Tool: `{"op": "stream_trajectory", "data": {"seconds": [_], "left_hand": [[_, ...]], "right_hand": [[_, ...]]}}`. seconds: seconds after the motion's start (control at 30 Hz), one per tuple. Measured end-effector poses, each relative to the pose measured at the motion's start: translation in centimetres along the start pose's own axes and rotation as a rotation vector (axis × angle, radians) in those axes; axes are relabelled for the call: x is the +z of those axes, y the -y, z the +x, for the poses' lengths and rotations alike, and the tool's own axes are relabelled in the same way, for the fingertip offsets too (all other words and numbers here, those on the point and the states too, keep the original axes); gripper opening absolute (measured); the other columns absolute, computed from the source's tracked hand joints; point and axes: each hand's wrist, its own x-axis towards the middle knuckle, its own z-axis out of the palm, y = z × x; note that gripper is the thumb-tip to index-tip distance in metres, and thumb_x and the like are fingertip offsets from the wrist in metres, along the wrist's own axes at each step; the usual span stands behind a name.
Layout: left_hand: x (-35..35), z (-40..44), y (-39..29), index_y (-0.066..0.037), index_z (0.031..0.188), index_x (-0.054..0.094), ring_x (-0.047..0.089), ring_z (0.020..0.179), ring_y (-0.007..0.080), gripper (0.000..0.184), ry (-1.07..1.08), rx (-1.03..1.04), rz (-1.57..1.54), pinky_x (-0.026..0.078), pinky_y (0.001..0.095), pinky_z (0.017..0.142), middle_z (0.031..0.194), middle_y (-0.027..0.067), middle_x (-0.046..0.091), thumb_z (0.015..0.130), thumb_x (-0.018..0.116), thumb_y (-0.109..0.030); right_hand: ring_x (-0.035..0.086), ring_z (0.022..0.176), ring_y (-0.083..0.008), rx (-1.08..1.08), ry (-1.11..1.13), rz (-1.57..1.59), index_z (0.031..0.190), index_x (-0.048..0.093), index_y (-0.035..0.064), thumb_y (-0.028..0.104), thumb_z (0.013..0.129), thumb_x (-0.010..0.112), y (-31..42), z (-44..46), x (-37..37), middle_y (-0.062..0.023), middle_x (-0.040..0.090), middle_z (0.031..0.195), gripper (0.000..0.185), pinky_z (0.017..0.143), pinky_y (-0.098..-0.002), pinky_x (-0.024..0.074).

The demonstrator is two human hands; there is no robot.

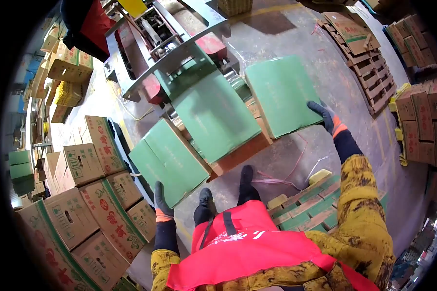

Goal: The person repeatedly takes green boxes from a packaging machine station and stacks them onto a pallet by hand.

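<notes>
A carton (243, 154) with green-faced flaps stands before me against a metal machine (167, 39). Its middle flap (218, 114) slopes between the two side flaps, which are folded outward. My left hand (162, 204), in a grey glove with an orange cuff, grips the outer lower corner of the left flap (170, 162), thumb on top and fingers hidden underneath. On the other side, my right hand (327, 118), gloved alike, holds the outer edge of the right flap (284, 97). The carton's inside is mostly covered.
Printed cartons (90, 208) are stacked close on my left. A wooden pallet (364, 63) lies at the upper right, with more stacked cartons (425, 116) beyond. Near my right leg is a green-and-brown slatted pallet (310, 206). Pink strapping (277, 180) trails on the floor. Another person's dark sleeve (80, 24) shows upper left.
</notes>
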Motion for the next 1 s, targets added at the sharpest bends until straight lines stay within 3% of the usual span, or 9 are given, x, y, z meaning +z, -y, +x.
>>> {"op": "stream_trajectory", "data": {"seconds": [0.13,0.27,0.3,0.37,0.5,0.6,0.73,0.87,1.0], "left_hand": [[0.6,1.0,1.2,-0.005,0.134,0.045,0.049,0.119,0.0206,0.047,-0.059,-0.113,0.096,0.038,0.0327,0.102,0.134,0.0053,0.049,0.097,0.045,-0.034],[-2.3,-3.4,0.8,0.004,0.134,0.039,0.041,0.125,0.0208,0.046,0.074,-0.068,0.628,0.034,0.0343,0.104,0.137,0.0126,0.043,0.099,0.04,-0.026],[-3.5,-5.0,0.1,0.005,0.133,0.039,0.041,0.125,0.0214,0.046,0.146,-0.068,0.754,0.034,0.0346,0.104,0.136,0.0134,0.043,0.099,0.039,-0.025],[2.1,-8.2,-3.1,0.002,0.139,0.033,0.044,0.123,0.0222,0.051,0.165,-0.298,0.477,0.034,0.0348,0.105,0.14,0.0121,0.04,0.1,0.035,-0.032],[-4.2,-3.8,-5.5,0.003,0.135,0.038,0.042,0.122,0.0247,0.051,0.131,-0.421,0.619,0.033,0.0387,0.105,0.137,0.0144,0.042,0.098,0.041,-0.032],[11.7,0.8,-5.4,0.001,0.137,0.035,0.04,0.125,0.0249,0.052,0.568,-0.724,0.617,0.031,0.0385,0.107,0.141,0.0125,0.038,0.098,0.041,-0.031],[34.3,-5.5,2.8,-0.001,0.141,0.032,0.036,0.129,0.0252,0.053,1.177,-1.126,0.741,0.028,0.0383,0.109,0.145,0.0099,0.034,0.098,0.04,-0.031],[47.6,-22.9,22.1,0.003,0.137,0.037,0.044,0.123,0.0245,0.053,1.937,-0.75,1.153,0.035,0.0376,0.104,0.135,0.0151,0.045,0.098,0.038,-0.033],[48.9,-53.6,38.3,0.006,0.136,0.037,0.041,0.128,0.0268,0.048,2.752,-0.247,1.218,0.031,0.0375,0.108,0.138,0.0179,0.043,0.099,0.035,-0.025]], "right_hand": [[0.058,0.101,-0.0124,0.013,0.077,-0.086,0.132,0.045,0.0058,0.03,0.085,0.067,-1.1,1.8,-0.1,-0.0045,0.059,0.116,0.058,0.084,-0.0275,0.0482],[0.056,0.105,-0.0116,0.019,0.072,-0.208,0.134,0.043,0.0039,0.028,0.084,0.069,-2.9,-2.8,-0.2,-0.0038,0.058,0.118,0.061,0.088,-0.0269,0.0465],[0.056,0.106,-0.012,0.06,0.059,-0.144,0.135,0.041,0.0034,0.028,0.084,0.069,-4.2,-5.5,-0.8,-0.0042,0.058,0.119,0.063,0.089,-0.027,0.0463],[0.056,0.109,-0.0138,0.157,-0.098,0.031,0.14,0.033,0.0004,0.017,0.082,0.071,-8.8,-12.0,-3.1,-0.007,0.057,0.121,0.071,0.096,-0.0277,0.0432],[0.049,0.118,-0.0133,0.143,-0.478,0.094,0.141,0.029,-0.0001,0.019,0.083,0.07,-11.0,-34.9,-1.0,-0.0067,0.053,0.126,0.074,0.101,-0.0283,0.0379],[0.055,0.108,-0.014,-0.072,-0.74,0.623,0.139,0.032,-0.0012,0.023,0.087,0.065,-20.2,-52.4,3.4,-0.0057,0.055,0.123,0.067,0.096,-0.0293,0.043],[0.057,0.106,-0.0134,-0.225,-1.358,0.633,0.136,0.037,-0.0002,0.021,0.09,0.061,-28.9,-68.6,18.4,-0.0053,0.057,0.12,0.056,0.093,-0.0299,0.045],[0.052,0.113,-0.0155,-0.338,-1.894,0.88,0.137,0.04,0.0037,0.024,0.088,0.064,-36.3,-78.3,32.3,-0.0056,0.055,0.125,0.057,0.097,-0.0304,0.0413],[0.054,0.112,-0.0169,-0.573,-2.173,1.2,0.135,0.043,0.005,0.029,0.091,0.06,-47.2,-84.3,38.7,-0.0052,0.054,0.126,0.053,0.093,-0.034,0.047]]}}
